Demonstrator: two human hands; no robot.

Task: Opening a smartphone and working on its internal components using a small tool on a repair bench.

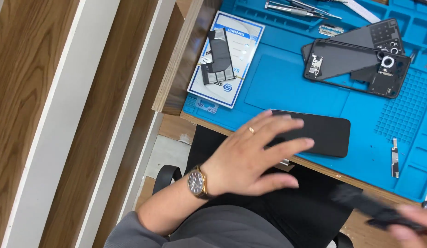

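A flat white package with a blue border is lying at the left edge of the blue mat, partly over the wooden table edge. A dark grey battery with a pale label is lying on top of it. Just below the package, a small white sticker with blue marks is lying on the mat. A black phone screen is lying face up near the front edge, dark, with the left hand partly covering it.

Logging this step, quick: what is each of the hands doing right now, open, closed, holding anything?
Left hand: open, fingers spread, holds nothing, above the flat black rectangular phone.
Right hand: blurred, closed on a dark elongated object.
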